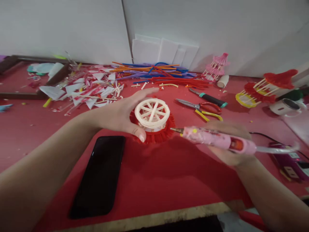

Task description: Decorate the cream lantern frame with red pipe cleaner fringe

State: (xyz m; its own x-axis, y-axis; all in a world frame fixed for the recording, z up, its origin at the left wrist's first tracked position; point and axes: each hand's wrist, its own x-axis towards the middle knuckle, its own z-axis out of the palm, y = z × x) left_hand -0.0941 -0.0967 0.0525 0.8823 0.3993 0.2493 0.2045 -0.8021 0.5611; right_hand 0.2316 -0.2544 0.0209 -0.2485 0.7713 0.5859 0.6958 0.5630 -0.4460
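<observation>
A cream spoked wheel [152, 112] tops a small craft piece with a frilled red base [166, 137], upright on the red tabletop [154, 180]. My left hand [125, 112] curves around its left side, thumb in front and fingers behind. In my right hand [227, 145] is a pink glue gun [207, 139], with a clear glue stick [275, 149] coming out of its back end. The gun's metal nozzle points left, close to the right edge of the frilled base. Most of the right fingers are hidden behind the gun.
A black phone [98, 177] lies at front left. Red-handled pliers [198, 105] and other hand tools lie behind the gun. Coloured pipe cleaners [154, 72] and scraps [89, 87] spread along the back. Finished-looking red [280, 80] and pink [216, 67] models, plus a mug [285, 107], stand right.
</observation>
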